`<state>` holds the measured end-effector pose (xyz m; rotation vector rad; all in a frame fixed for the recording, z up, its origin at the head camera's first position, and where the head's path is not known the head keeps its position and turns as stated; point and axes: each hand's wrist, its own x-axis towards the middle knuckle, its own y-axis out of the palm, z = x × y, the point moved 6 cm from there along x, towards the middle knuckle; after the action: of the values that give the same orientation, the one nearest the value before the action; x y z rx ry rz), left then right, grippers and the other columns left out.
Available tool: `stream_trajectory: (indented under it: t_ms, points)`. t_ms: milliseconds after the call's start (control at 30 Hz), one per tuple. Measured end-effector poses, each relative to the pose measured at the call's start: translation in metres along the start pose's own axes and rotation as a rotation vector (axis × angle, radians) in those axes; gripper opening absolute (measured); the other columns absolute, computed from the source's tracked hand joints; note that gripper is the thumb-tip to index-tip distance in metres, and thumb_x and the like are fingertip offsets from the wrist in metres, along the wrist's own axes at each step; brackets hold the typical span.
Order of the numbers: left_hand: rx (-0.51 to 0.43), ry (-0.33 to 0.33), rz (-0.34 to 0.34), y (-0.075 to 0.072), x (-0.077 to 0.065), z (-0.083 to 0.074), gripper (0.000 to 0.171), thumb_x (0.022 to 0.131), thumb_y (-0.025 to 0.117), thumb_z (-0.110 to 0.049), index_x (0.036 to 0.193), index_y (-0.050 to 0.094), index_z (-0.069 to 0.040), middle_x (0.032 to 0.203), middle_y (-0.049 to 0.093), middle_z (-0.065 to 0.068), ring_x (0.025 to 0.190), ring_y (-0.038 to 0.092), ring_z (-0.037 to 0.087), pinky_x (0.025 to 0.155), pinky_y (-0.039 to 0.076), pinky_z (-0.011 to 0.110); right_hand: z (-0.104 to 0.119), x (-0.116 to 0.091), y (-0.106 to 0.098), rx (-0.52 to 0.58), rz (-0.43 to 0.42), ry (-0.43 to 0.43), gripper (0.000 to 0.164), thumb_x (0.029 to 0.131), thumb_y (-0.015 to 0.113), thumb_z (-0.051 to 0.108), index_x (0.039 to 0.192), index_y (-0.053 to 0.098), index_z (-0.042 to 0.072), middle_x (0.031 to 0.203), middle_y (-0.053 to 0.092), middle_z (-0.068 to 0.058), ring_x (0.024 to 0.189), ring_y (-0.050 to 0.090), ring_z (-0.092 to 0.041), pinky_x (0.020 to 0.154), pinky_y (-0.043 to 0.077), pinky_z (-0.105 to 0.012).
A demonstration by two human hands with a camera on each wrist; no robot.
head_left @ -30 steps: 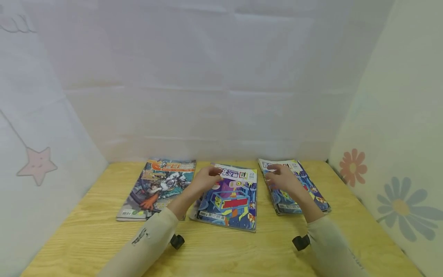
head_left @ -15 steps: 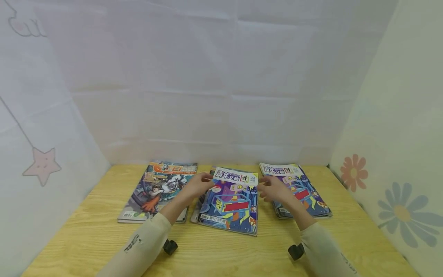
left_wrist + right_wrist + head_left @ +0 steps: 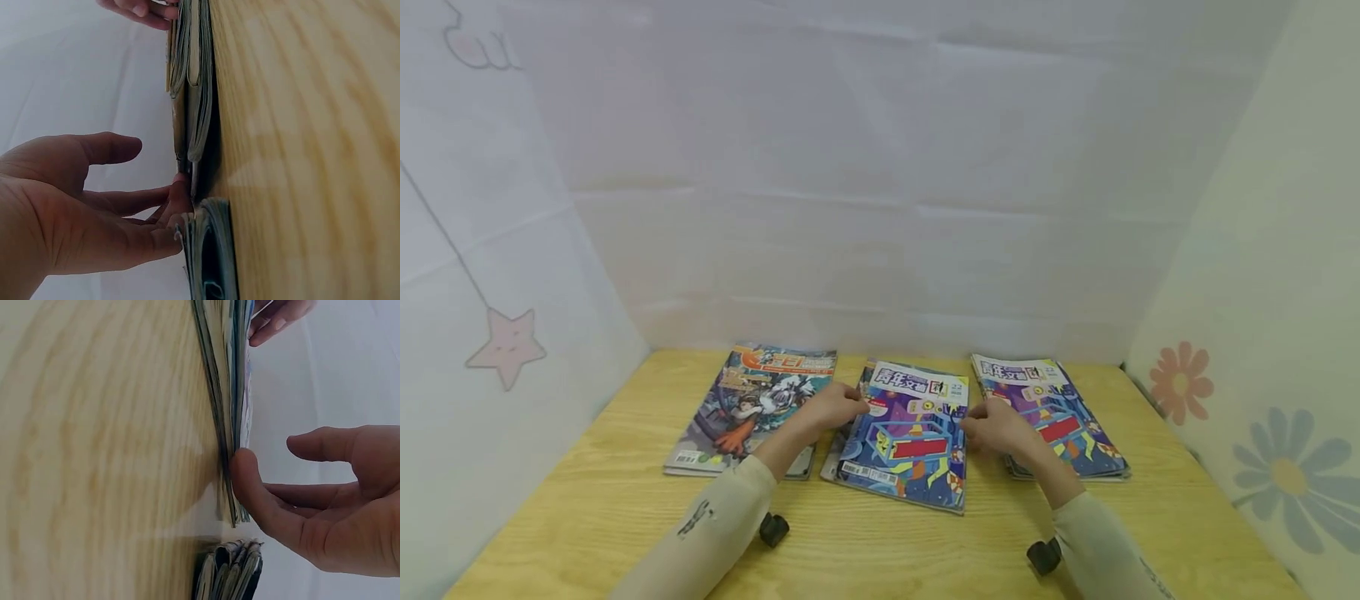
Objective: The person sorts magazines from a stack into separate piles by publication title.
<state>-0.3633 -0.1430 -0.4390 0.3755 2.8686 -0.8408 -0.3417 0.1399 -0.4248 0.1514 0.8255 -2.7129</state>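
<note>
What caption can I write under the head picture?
Left fingers and right fingers flank the middle magazine pile, with a left pile and right pile alongside on the table.

The person's cream left sleeve (image 3: 711, 521) bears a dark, ragged print (image 3: 695, 518) (too small to make out), the matching right sleeve (image 3: 1105, 542) carries dark lettering (image 3: 1156, 579), and a blocky black wrist camera (image 3: 773, 529) juts out by each cuff (image 3: 764, 473).

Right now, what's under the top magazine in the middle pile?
Under the top magazine are more magazines, poking out past its left and back edges. The rest is covered, so I can't count them or see their pictures.
</note>
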Motion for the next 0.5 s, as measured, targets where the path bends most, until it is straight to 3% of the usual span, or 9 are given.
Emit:
stream_trajectory:
  t_ms: [400, 500]
  points:
    - [0.034, -0.034, -0.017, 0.0, 0.001, 0.002, 0.043, 0.103, 0.058, -0.014, 0.142, 0.056, 0.003, 0.143, 0.053, 0.021, 0.128, 0.052, 0.039, 0.099, 0.048, 0.054, -0.022, 0.011, 0.003, 0.246, 0.058, 0.093, 0.043, 0.102, 0.059, 0.007, 0.135, 0.048, -0.018, 0.101, 0.066, -0.025, 0.086, 0.07, -0.034, 0.071, 0.061, -0.044]
    - [0.028, -0.033, -0.02, 0.001, 0.001, 0.002, 0.042, 0.103, 0.054, -0.007, 0.143, 0.055, 0.003, 0.145, 0.051, 0.021, 0.089, 0.061, 0.027, 0.076, 0.054, 0.043, -0.024, 0.012, 0.004, 0.26, 0.067, 0.089, 0.044, 0.102, 0.059, 0.006, 0.135, 0.047, -0.02, 0.102, 0.066, -0.027, 0.089, 0.07, -0.034, 0.071, 0.061, -0.043]
